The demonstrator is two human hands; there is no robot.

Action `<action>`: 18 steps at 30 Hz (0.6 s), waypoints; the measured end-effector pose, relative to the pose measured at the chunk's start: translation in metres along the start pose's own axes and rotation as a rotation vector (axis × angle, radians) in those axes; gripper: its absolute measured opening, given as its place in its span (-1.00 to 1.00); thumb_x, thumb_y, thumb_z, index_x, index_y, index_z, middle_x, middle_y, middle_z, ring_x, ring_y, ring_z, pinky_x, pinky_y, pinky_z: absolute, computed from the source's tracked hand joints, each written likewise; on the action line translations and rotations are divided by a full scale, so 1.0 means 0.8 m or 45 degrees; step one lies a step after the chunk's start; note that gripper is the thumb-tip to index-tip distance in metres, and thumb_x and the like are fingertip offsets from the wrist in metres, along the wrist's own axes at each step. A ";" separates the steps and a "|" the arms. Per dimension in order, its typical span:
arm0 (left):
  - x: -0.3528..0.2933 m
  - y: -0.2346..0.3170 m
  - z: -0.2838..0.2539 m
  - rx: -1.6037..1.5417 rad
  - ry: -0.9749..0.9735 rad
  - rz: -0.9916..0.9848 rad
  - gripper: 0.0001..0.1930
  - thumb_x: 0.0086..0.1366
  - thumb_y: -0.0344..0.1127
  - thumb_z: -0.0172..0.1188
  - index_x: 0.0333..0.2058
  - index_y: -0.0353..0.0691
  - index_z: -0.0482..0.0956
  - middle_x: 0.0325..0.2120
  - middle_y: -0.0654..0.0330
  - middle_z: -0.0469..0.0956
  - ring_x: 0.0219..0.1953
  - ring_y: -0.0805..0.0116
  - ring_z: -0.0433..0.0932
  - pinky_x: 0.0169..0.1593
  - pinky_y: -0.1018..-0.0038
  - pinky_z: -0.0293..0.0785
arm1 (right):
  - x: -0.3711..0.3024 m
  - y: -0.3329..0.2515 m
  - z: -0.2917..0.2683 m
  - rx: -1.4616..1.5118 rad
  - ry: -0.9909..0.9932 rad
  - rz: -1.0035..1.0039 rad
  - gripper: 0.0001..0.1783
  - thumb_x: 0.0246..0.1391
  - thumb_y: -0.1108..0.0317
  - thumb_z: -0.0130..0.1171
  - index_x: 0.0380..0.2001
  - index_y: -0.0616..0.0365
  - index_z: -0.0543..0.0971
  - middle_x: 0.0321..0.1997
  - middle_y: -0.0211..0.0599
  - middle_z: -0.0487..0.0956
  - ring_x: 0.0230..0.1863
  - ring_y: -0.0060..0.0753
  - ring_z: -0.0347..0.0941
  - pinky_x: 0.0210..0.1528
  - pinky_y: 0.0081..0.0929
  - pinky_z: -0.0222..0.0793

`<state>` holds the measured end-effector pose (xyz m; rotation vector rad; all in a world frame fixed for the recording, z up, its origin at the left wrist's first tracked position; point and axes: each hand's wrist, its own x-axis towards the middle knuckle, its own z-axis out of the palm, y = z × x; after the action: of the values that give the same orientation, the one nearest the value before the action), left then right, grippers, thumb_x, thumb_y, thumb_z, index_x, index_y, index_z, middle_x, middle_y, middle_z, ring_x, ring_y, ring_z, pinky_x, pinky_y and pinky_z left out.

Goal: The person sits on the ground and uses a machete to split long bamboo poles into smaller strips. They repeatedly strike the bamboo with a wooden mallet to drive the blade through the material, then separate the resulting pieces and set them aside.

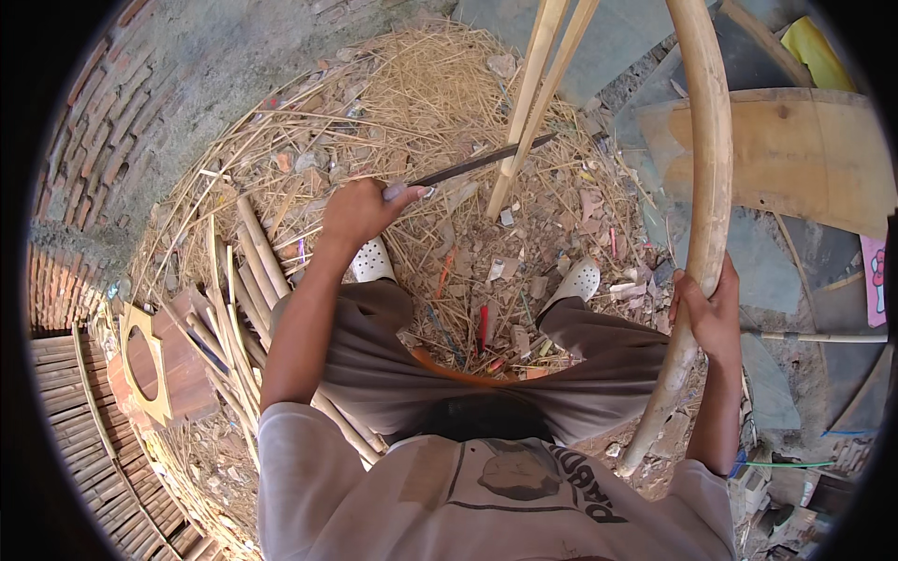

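Pale shirt [318, 496] nearest; blade work seems in hand
Left hand [360, 213] curls its fingers round the knife [468, 166], blade crossing slim strips [545, 93], contact unclear; right hand [711, 313] wraps its fingers round the thick pole [708, 140] at right; cutting calls for steadiness

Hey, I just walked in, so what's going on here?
A person's left hand grips a long knife, which points forward and to the right, crossing some pale strips; whether it touches them is hard to tell. The right hand is wrapped around a thick pole on the right side. Loose straw lies ahead, and more sticks lie to the left.
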<state>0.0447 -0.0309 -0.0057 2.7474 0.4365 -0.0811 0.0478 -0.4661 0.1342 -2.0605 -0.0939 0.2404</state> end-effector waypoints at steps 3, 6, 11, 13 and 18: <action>-0.002 0.019 0.001 0.006 0.009 0.040 -0.09 0.09 0.60 0.00 -0.55 -0.36 0.66 -0.57 -0.19 0.60 -0.41 -0.17 0.64 -0.26 0.07 0.56 | -0.001 0.096 0.060 -0.026 -0.248 0.276 -0.56 0.10 0.48 0.19 0.03 0.36 0.34 -0.49 -0.31 0.46 -0.67 -0.52 0.40 -0.65 -0.47 0.39; -0.002 0.011 0.005 0.012 0.027 0.041 -0.10 0.11 0.59 0.00 -0.55 -0.35 0.66 -0.57 -0.19 0.60 -0.41 -0.16 0.64 -0.26 0.07 0.56 | -0.005 0.110 0.050 -0.019 -0.525 0.537 -0.54 0.08 0.43 0.21 0.03 0.31 0.35 -0.49 -0.31 0.46 -0.67 -0.48 0.41 -0.64 -0.47 0.39; -0.014 0.003 0.019 0.006 0.040 -0.007 -0.11 0.13 0.57 0.00 -0.52 -0.37 0.66 -0.56 -0.18 0.61 -0.40 -0.16 0.64 -0.26 0.07 0.57 | -0.006 -0.013 -0.006 0.088 -0.136 0.155 -0.60 0.11 0.49 0.15 0.02 0.30 0.36 -0.56 -0.36 0.44 -0.70 -0.53 0.38 -0.67 -0.52 0.36; -0.011 0.003 0.025 0.029 0.073 0.020 -0.11 0.13 0.57 0.00 -0.51 -0.38 0.66 -0.54 -0.18 0.61 -0.40 -0.17 0.64 -0.26 0.07 0.57 | -0.006 -0.019 -0.016 0.177 0.044 -0.013 -0.63 0.12 0.50 0.15 0.00 0.30 0.36 -0.56 -0.36 0.44 -0.70 -0.53 0.38 -0.66 -0.52 0.36; -0.007 0.025 0.016 0.058 -0.016 0.029 -0.10 0.12 0.58 -0.01 -0.50 -0.36 0.66 -0.53 -0.18 0.62 -0.40 -0.17 0.65 -0.27 0.05 0.57 | 0.016 0.099 0.059 0.115 -0.284 0.439 -0.61 0.11 0.46 0.17 -0.02 0.32 0.34 -0.56 -0.33 0.44 -0.69 -0.48 0.39 -0.64 -0.48 0.39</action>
<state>0.0461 -0.0549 -0.0099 2.7942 0.4044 -0.1040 0.0481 -0.4619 0.0411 -1.9446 0.1358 0.6750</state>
